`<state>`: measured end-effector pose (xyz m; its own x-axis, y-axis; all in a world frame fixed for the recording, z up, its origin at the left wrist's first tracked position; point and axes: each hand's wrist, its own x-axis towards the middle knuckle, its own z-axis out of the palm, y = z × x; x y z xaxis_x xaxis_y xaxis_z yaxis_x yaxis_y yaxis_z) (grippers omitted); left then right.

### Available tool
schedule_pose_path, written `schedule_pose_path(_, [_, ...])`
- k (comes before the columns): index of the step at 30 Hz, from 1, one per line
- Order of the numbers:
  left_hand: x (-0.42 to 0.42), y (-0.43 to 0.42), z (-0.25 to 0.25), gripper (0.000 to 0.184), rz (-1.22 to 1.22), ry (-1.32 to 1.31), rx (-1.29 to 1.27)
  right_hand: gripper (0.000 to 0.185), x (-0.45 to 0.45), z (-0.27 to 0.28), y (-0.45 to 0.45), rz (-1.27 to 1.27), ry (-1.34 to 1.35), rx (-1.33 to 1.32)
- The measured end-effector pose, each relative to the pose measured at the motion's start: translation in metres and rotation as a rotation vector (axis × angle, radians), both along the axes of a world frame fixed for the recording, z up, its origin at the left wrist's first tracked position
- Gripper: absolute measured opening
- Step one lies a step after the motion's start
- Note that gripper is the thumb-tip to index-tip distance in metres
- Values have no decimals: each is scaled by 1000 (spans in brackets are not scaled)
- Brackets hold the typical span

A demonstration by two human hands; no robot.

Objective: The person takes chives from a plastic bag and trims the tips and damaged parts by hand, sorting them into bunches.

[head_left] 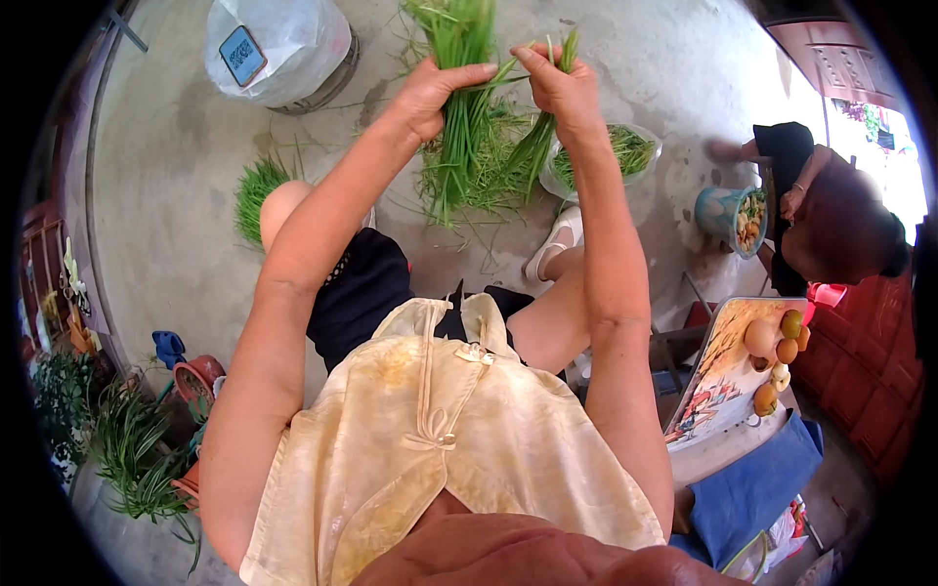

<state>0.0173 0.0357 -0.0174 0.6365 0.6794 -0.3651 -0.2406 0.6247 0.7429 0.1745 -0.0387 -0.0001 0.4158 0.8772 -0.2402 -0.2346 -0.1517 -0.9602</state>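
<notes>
At the top centre, my left hand (430,96) is closed round a thick bunch of long green stalks (467,146), whose tops are blurred. Just right of it, my right hand (562,93) pinches a smaller lot of green stalks (533,154) that hang down from the fingers. Loose green trimmings (498,181) lie on the floor under both hands. Beneath my right wrist stands a clear bowl (653,161) holding more greens.
A plastic-covered container (293,59) with a phone (242,56) on top is at upper left. Another bunch of greens (259,195) lies by my knee. At right are a person (831,205), a bucket (718,213) and a small table (718,361). Potted plants (137,449) stand lower left.
</notes>
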Motion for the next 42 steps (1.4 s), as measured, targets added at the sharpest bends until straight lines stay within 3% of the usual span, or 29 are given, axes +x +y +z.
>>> schedule_pose_path(4, [-8, 20, -15, 29, 80, -30, -109, 12, 31, 3, -5, -60, 181, 88])
schedule_pose_path(8, [-20, 24, -9, 34, 176, 125, 137, 16, 69, 10, -18, -208, 240, 199])
schedule_pose_path(14, [-46, 47, -19, 39, 262, 300, 178, 16, 110, 16, -34, -390, 302, 387])
schedule_pose_path(19, [-54, 55, -21, 37, 257, 355, 159, 13, 121, 23, -40, -515, 246, 434])
schedule_pose_path(24, [-60, 67, -32, 25, 374, 365, 321, 16, 136, 18, -42, -747, 77, 454])
schedule_pose_path(27, [-62, 69, -30, 23, 369, 357, 360, 18, 140, 23, -46, -701, -24, 417])
schedule_pose_path(30, [-55, 59, -25, 23, 254, 359, 307, 13, 120, 25, -43, -473, -23, 297])
schedule_pose_path(36, [-17, 20, -3, 26, 12, 191, 161, 13, 71, 14, -26, -71, 165, 156])
schedule_pose_path(42, [7, -2, -3, 25, -155, 12, -24, 16, 29, -1, -8, 72, 172, 62])
